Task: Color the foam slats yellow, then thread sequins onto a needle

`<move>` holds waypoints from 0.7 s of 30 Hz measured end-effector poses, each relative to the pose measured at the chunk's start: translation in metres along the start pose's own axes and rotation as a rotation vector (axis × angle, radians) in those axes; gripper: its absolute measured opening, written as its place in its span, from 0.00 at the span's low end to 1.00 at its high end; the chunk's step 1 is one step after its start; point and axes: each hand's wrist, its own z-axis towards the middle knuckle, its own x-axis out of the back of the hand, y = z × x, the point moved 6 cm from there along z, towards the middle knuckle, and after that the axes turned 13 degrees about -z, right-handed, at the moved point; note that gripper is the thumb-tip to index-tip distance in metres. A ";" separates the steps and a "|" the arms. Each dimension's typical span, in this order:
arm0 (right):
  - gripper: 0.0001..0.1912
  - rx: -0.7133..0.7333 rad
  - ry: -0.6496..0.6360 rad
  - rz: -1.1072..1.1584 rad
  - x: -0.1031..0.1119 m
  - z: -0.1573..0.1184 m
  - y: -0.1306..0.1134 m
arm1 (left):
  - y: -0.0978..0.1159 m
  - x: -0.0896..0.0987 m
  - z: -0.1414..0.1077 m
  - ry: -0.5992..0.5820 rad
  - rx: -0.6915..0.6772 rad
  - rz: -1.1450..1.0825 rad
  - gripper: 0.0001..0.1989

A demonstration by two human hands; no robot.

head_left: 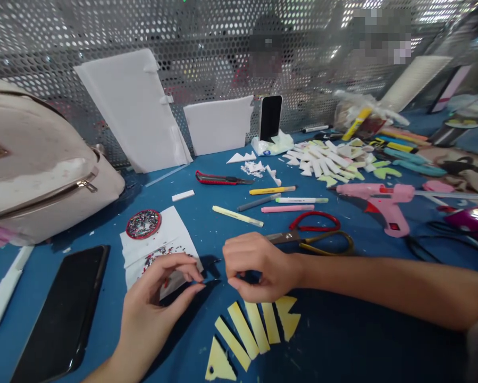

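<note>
My left hand (pixel 159 300) hovers by a white paper (pixel 178 223) strewn with dark and red glitter, its thumb and fingertips curved close to each other. Whatever those fingertips hold, if anything, is too small to name. Just right of it, my right hand (pixel 258 266) is curled with thumb and fingers together; its fingertips' contents are hidden. Below the right hand, yellow pieces lie in a fish-like row: a head piece with a hole (pixel 219 361), several strips (pixel 243 330) and a notched tail piece (pixel 288 317). A round red-rimmed glitter disc (pixel 143 224) rests on the paper.
Scissors (pixel 302 239), markers (pixel 237 216), a red cutter (pixel 218 178) and a pink glue gun (pixel 382 199) lie beyond my hands. A black phone (pixel 63 314), white knife (pixel 3 298) and backpack (pixel 43 159) are at left. White offcuts (pixel 326 159) pile up at back right.
</note>
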 end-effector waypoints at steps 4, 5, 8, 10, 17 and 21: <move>0.10 -0.001 0.007 -0.011 0.000 0.001 0.000 | 0.001 -0.001 0.000 -0.007 -0.009 -0.009 0.16; 0.10 -0.003 0.006 -0.014 0.000 0.000 0.000 | 0.001 -0.001 0.000 -0.007 -0.011 -0.012 0.16; 0.10 0.002 0.010 -0.024 -0.001 0.000 0.000 | 0.001 -0.002 0.000 -0.004 -0.017 -0.015 0.16; 0.10 0.012 0.025 -0.023 -0.001 -0.001 0.001 | 0.001 -0.002 0.000 -0.005 -0.019 -0.017 0.16; 0.10 0.014 0.042 -0.006 -0.001 -0.002 0.001 | -0.001 -0.002 0.000 -0.013 -0.017 -0.048 0.17; 0.10 0.017 0.042 -0.005 0.000 -0.002 0.001 | 0.001 -0.002 0.001 -0.005 -0.028 -0.031 0.17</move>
